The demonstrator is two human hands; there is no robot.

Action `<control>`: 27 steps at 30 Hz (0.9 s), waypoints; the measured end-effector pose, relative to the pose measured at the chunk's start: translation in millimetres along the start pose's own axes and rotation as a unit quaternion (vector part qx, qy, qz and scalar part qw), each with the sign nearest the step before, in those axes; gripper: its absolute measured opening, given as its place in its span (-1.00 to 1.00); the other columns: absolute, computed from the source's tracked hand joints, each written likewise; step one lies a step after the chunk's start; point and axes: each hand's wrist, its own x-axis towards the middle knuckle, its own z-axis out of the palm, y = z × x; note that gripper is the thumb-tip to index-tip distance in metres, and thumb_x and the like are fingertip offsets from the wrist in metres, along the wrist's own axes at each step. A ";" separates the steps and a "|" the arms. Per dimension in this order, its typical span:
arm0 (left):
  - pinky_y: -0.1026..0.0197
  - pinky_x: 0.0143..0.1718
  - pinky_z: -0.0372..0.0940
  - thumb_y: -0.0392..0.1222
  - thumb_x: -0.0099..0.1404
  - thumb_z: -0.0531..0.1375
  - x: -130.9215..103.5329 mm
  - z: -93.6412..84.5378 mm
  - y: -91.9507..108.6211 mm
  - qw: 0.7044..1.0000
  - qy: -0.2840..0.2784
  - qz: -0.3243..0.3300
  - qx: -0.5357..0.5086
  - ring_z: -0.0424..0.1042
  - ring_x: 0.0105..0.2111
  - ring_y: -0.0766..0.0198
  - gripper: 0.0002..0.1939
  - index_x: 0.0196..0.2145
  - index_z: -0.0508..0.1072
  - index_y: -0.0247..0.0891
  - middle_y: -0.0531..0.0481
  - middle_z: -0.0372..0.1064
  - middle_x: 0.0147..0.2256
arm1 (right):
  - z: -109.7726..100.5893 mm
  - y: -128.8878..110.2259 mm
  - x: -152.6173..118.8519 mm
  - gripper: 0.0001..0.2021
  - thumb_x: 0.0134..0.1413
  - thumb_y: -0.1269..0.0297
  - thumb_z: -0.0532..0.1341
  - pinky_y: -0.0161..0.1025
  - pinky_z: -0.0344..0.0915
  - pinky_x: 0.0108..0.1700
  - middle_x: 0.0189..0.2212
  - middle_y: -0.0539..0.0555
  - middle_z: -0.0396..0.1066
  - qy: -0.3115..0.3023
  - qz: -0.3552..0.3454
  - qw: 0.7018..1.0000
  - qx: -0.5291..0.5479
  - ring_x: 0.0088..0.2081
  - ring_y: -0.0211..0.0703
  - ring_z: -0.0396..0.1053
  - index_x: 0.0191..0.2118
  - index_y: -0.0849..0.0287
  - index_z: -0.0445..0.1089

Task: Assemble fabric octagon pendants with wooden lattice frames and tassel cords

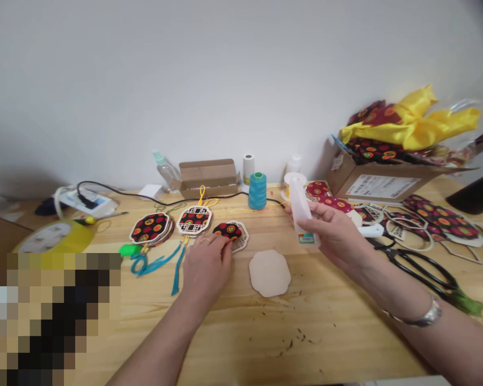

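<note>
My left hand (208, 261) has its fingers closed on a dark fabric piece with a red and orange pattern (227, 231), over a pale lattice frame (241, 238). My right hand (324, 228) is wrapped round a translucent white bottle (300, 212), raised above the table and tilted, with a small coloured label near its lower end. Between and in front of my hands a plain scalloped wooden piece (270, 273) lies flat. Left of my left hand are a lattice-covered ornament (194, 221) with yellow cord and a fabric-covered ornament (151, 228) with teal tassels.
A teal thread cone (258, 191) stands behind, near an open small carton (207, 178). Black-handled scissors (422, 271) and patterned pieces lie right. A cardboard box (380, 179) of fabric stands back right. A black cable (153, 199) crosses the back; yellow tape (80, 236) lies left.
</note>
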 end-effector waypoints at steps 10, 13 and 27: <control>0.32 -0.43 0.27 -0.04 0.14 0.24 4.3 -14.6 6.5 0.882 0.022 -0.194 -0.428 0.39 -0.48 0.31 -0.78 -0.37 0.54 -0.24 0.05 0.50 -0.48 | 10.7 13.3 30.9 -0.72 -0.19 0.25 0.31 -0.31 0.21 -0.47 -0.36 0.01 0.41 0.073 -0.166 0.946 -0.269 -0.51 -0.32 0.26 -0.26 0.19 0.37; 0.32 -0.38 0.30 -0.02 0.09 0.29 3.9 -14.9 8.2 0.829 0.021 -0.214 -0.516 0.42 -0.45 0.32 -0.76 -0.37 0.55 -0.25 0.04 0.52 -0.44 | 7.6 20.5 43.5 -0.74 -0.15 0.26 0.27 -0.27 0.24 -0.43 -0.35 0.02 0.42 0.094 -0.178 0.923 -0.327 -0.50 -0.29 0.29 -0.25 0.17 0.37; 0.33 -0.42 0.33 -0.06 0.02 0.36 2.4 -11.4 10.7 0.703 -0.065 -0.250 -0.663 0.44 -0.46 0.34 -0.69 -0.32 0.53 -0.31 -0.01 0.52 -0.43 | 9.2 24.2 63.5 -0.75 -0.14 0.25 0.29 -0.13 0.32 -0.23 -0.33 0.06 0.48 0.122 -0.186 0.890 -0.398 -0.34 -0.12 0.39 -0.25 0.14 0.40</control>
